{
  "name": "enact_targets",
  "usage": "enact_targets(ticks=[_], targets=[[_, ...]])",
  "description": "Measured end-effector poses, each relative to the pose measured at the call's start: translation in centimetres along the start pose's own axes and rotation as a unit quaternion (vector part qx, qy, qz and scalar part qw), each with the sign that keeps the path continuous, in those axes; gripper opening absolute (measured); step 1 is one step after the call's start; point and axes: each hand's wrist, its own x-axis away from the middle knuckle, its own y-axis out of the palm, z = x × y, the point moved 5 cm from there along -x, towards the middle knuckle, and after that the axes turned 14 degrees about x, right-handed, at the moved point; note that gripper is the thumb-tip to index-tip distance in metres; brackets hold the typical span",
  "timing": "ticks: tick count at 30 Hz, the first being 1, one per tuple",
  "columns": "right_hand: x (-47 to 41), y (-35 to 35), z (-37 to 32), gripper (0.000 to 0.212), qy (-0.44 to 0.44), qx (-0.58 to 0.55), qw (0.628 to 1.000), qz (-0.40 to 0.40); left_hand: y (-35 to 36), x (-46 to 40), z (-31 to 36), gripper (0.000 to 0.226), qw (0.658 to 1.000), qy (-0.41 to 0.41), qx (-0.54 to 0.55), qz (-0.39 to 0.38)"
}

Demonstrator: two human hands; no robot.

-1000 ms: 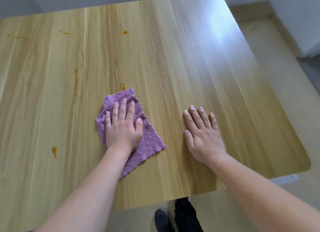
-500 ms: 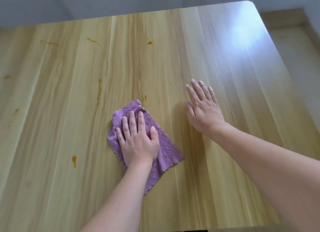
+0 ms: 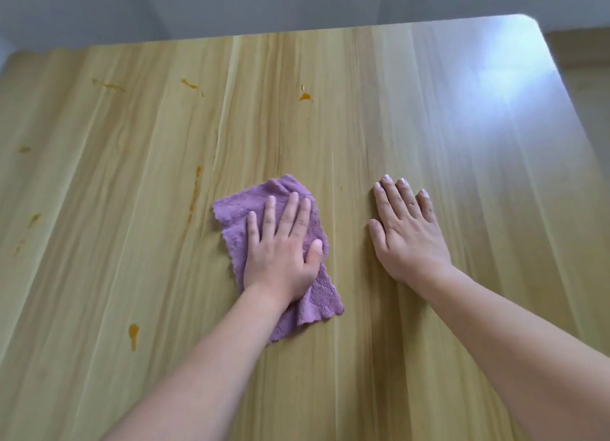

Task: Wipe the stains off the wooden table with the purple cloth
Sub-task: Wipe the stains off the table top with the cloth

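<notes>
Since 0.5 s ago the small orange stain beside the cloth's far corner is gone from view; light wooden rectangular bench (image 3: 412, 150) carries both hands; right hand (image 3: 407, 232) open, flat, palm down; left hand (image 3: 280, 252) open, pressing crumpled purple textured cloth (image 3: 237, 216) mid-bench; orange vertical streak (image 3: 194, 193) just left of cloth.

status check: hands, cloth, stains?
Left hand flat on purple cloth. Right hand flat on bare table. Orange stains remain left and far, nearest streak beside cloth. Nothing in the way.
</notes>
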Motion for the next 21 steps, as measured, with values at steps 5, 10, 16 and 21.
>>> enact_targets(ticks=[5,10,16,21], targets=[[0.0,-0.6,0.0,0.065,-0.004,-0.007,1.0,0.005,0.7,-1.9,2.5,0.069,0.954,0.275,-0.051,-0.106],[0.2,-0.3,-0.1,0.064,-0.008,-0.008,1.0,0.002,-0.4,-4.2,0.7,0.068,0.998,-0.036,0.026,0.046],[0.0,-0.4,0.0,0.063,-0.008,-0.01,1.0,-0.003,-0.8,-6.7,0.6,0.075,0.993,-0.111,0.007,0.048],[0.1,-0.6,0.0,0.062,-0.009,-0.015,1.0,-0.001,-0.3,-9.4,2.8,0.074,0.941,0.299,-0.089,-0.133]])
